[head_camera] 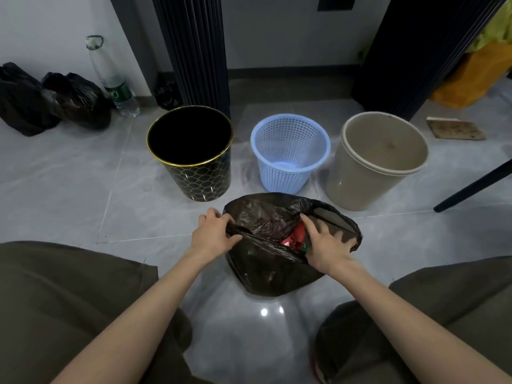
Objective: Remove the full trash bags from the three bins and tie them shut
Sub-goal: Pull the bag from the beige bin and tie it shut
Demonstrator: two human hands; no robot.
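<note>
Trash bag (266, 261) is sitting on the floor (83, 189) before the 3 bins (277, 176); we're pinching its rim with the left hand (216, 234), right hand (329, 239) spreading over the open mouth, risking red waste (293, 236) spilling if thin film tears.

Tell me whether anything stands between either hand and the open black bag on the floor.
Nothing visible does. The left hand grips the black trash bag at its left rim, and the right hand lies spread at its open mouth.
</note>
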